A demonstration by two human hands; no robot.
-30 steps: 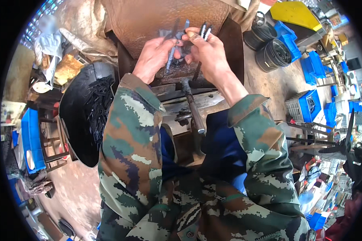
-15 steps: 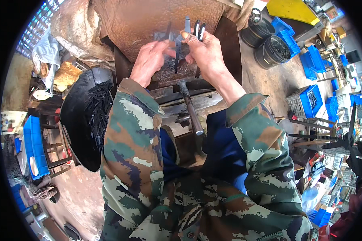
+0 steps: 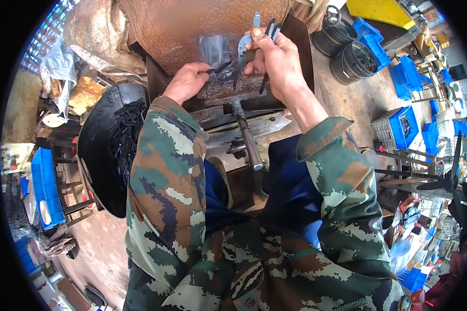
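**Rusty steel plate, both hands sorting small blades**

Rust-brown plate [image 3: 192, 31] serves as the desk, tilted toward the person so parts stay within reach. Right hand [image 3: 277, 59] is closed around a bundle of thin metal blades [image 3: 254, 36], fanned upward above the fist, probably to keep them sorted and off the pile. Left hand [image 3: 187, 80] pinches one dark piece [image 3: 218, 67] at the small heap on the plate, fingers together on it. Black tub [image 3: 101, 150] of dark scraps sits at the left elbow, handy as stock. Hammer-like handle [image 3: 246, 137] lies below the plate, untouched.
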